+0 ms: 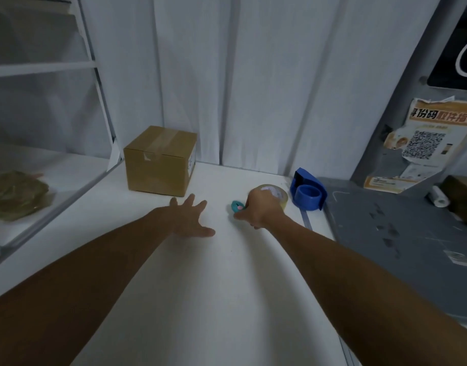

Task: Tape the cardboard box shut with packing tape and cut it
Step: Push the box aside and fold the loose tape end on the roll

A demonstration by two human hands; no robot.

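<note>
Head view: my right hand (258,207) curls over the small teal cutter (237,206), grip unclear (left hand (190,217) spread, empty); fumbling could knock the clear packing-tape roll (276,192) just beyond.

right hand (258,207) hides part of the tape roll (278,192) and teal cutter (237,206).

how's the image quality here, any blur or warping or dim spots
Head view: dim, flat lighting with a bluish cast; wide-angle warping bows the shelf frame at the left edge; the left hand and right hand look slightly soft, as does the cardboard box; soft shadows lie under the arms on the white table; no strong glare.
</note>
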